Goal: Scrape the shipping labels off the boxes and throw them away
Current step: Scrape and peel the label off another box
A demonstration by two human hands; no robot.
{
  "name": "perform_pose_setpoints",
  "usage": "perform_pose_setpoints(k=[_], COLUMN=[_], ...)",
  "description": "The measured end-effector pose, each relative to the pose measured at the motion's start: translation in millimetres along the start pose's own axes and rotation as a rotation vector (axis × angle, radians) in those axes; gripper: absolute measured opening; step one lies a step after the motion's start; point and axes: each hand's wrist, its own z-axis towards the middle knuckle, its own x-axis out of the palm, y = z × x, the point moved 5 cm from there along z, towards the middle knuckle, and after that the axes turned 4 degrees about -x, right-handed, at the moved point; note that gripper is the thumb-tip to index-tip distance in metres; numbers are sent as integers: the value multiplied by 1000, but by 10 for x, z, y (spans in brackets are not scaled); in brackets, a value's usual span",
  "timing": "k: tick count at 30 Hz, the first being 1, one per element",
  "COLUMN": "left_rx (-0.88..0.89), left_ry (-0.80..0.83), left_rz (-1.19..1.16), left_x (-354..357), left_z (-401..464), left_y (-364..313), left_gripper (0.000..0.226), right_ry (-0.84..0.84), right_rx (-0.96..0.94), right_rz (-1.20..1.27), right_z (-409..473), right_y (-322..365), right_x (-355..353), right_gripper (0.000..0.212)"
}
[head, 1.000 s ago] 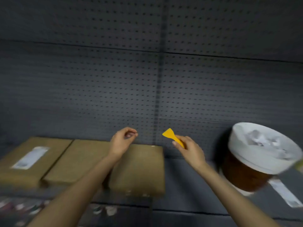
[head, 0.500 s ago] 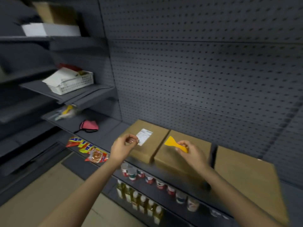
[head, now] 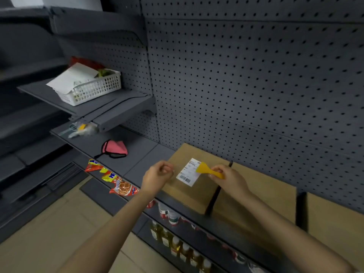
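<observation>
Right grip (head: 226, 177): clenched on the handle of a flat orange plastic scraper (head: 207, 170), blade fanned toward the left, over the label's right edge.
Left grip (head: 157, 177): fingers curled in, thumb and forefinger pinched together; whether anything sits between them, cannot tell; hovering just left of the labelled box.
Label: white rectangular shipping label with barcode (head: 189, 172), stuck flat on top of the leftmost brown cardboard box (head: 189, 191).
Boxes: second brown cardboard box (head: 262, 196) just beside it to the right, a third (head: 334, 219) further right; all lying flat on the dark grey metal shelf (head: 137, 160).
Shelf, further left: pink face mask (head: 115, 148); colourful snack packets (head: 112, 180) along the front edge.
Above: white plastic basket holding papers (head: 88, 87).
Behind: grey pegboard wall (head: 246, 85).
</observation>
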Motion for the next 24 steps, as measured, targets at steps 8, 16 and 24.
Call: perform_pose_setpoints(k=[8, 16, 24], left_rx=[-39, -46, 558], left_ry=[188, 567, 811], left_rz=[158, 30, 388], left_x=[238, 537, 788], left_z=[823, 1477, 1585], left_y=[243, 463, 730], left_gripper=[25, 14, 52], right_ry=[63, -165, -224], right_rx=[136, 438, 717], right_rz=[-3, 113, 59], right_z=[554, 557, -112], right_y=[-145, -328, -163], right_x=[341, 589, 1005], right_gripper=[31, 26, 37])
